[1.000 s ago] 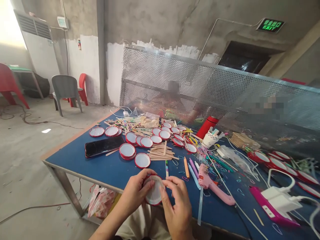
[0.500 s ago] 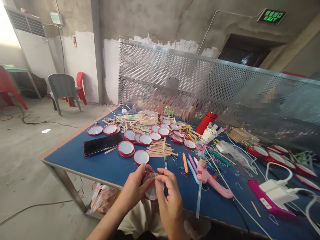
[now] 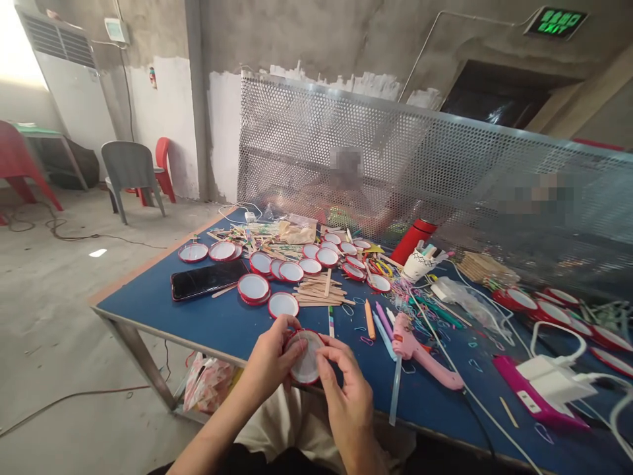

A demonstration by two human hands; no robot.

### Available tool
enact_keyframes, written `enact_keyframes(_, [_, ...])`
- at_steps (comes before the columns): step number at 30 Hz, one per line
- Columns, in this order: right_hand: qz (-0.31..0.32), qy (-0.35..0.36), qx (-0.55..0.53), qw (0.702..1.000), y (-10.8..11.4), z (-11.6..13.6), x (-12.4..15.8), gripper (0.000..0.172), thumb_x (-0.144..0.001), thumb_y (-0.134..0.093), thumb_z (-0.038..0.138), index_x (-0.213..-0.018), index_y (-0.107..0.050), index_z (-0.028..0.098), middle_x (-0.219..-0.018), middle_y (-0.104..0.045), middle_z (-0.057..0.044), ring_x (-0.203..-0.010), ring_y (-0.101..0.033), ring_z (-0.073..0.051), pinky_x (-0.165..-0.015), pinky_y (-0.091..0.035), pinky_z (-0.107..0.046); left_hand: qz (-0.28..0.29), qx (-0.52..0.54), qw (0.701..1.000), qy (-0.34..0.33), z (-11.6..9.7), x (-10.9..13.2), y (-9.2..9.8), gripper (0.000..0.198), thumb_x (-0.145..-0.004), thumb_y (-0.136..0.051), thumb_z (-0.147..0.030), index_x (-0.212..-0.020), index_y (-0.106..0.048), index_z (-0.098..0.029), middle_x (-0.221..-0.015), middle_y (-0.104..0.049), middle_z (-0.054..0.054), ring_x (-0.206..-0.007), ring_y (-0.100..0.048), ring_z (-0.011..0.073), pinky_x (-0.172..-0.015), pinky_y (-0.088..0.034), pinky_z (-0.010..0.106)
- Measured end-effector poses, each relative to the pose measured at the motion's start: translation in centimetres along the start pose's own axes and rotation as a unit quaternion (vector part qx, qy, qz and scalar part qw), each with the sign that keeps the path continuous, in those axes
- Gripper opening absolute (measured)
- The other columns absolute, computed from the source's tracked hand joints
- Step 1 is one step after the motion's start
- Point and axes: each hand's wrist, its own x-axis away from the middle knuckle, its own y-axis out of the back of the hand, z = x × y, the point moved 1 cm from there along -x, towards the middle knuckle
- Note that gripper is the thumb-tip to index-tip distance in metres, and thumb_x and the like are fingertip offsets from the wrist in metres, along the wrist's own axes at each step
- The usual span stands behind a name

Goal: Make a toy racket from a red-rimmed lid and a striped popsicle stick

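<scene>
A red-rimmed jar lid [image 3: 305, 363], its pale inner face turned up toward me, is held over the table's front edge. My left hand [image 3: 275, 353] grips its left side, the thumb lying across the inside and the fingers around the rim. At the right rim, my right hand [image 3: 346, 389] has thumb and index finger pinched on the edge; anything thin between those fingertips is too small to tell. Just beyond lie another lid [image 3: 283, 305] and a pile of wooden craft sticks [image 3: 320, 290]. A pink glue gun [image 3: 420, 359] rests to the right of my hands.
Many more lids are spread over the blue table [image 3: 148, 310]. A black phone [image 3: 208, 280] lies left. Markers [image 3: 370, 320], a red bottle [image 3: 414, 241], a pen cup [image 3: 418, 265] and a magenta power strip [image 3: 537, 392] with cables stand right. A perforated metal panel [image 3: 297, 132] borders the back.
The right fingers have moved from over the lid's middle to its right edge, uncovering more of the inner face. The left hand keeps its hold. The whole view has shifted slightly.
</scene>
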Motion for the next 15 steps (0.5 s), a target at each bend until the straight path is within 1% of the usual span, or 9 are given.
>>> enact_keyframes(4, [-0.024,0.103,0.064,0.992,0.8,-0.5,0.9,0.015,-0.101,-0.058,0.021,-0.101,-0.073,0.023,-0.105,-0.076,-0.008,-0.097,-0.072,-0.021,-0.084,-0.059,-0.032,-0.015,0.003,1.000,0.008,0.1,-0.1,-0.1,0.022,-0.089,-0.062,-0.040,-0.102,-0.052,-0.024,-0.060,-0.052,-0.011,-0.036,-0.049,0.0094,-0.031,-0.031,0.016])
enact_keyframes(7, [-0.032,0.168,0.123,0.978,0.6,-0.4,1.1,0.013,-0.101,-0.059,0.022,-0.102,-0.072,0.023,-0.104,-0.075,-0.008,-0.096,-0.071,-0.022,-0.083,-0.058,-0.034,-0.024,-0.015,1.000,0.010,-0.1,0.1,-0.1,0.020,-0.089,-0.060,-0.038,-0.101,-0.051,-0.024,-0.058,-0.053,-0.012,-0.035,-0.049,0.0093,-0.033,-0.033,0.016])
enact_keyframes(10, [-0.035,0.176,0.141,0.974,0.1,-0.1,1.3,0.012,-0.102,-0.058,0.023,-0.096,-0.069,0.023,-0.104,-0.074,-0.009,-0.095,-0.070,-0.022,-0.082,-0.058,-0.035,-0.030,-0.027,0.999,0.014,-0.4,0.2,-0.2,0.019,-0.089,-0.060,-0.037,-0.100,-0.052,-0.024,-0.057,-0.054,-0.011,-0.035,-0.049,0.0094,-0.034,-0.033,0.017])
enact_keyframes(13, [-0.049,0.149,0.117,0.981,-0.1,0.1,1.7,0.014,-0.103,-0.055,0.020,-0.095,-0.066,0.022,-0.107,-0.072,-0.010,-0.098,-0.070,-0.021,-0.084,-0.058,-0.033,-0.027,-0.021,0.999,0.017,-0.5,0.2,-0.3,0.021,-0.090,-0.060,-0.040,-0.102,-0.052,-0.025,-0.059,-0.056,-0.011,-0.035,-0.052,0.0103,-0.033,-0.034,0.017])
enact_keyframes(15, [-0.067,0.129,0.106,0.984,-0.1,0.4,2.0,0.014,-0.103,-0.055,0.020,-0.094,-0.065,0.022,-0.103,-0.070,-0.009,-0.095,-0.070,-0.020,-0.083,-0.057,-0.030,-0.031,-0.011,0.999,0.020,-0.4,0.2,-0.3,0.022,-0.090,-0.060,-0.041,-0.103,-0.051,-0.025,-0.059,-0.056,-0.011,-0.034,-0.053,0.0107,-0.032,-0.034,0.018])
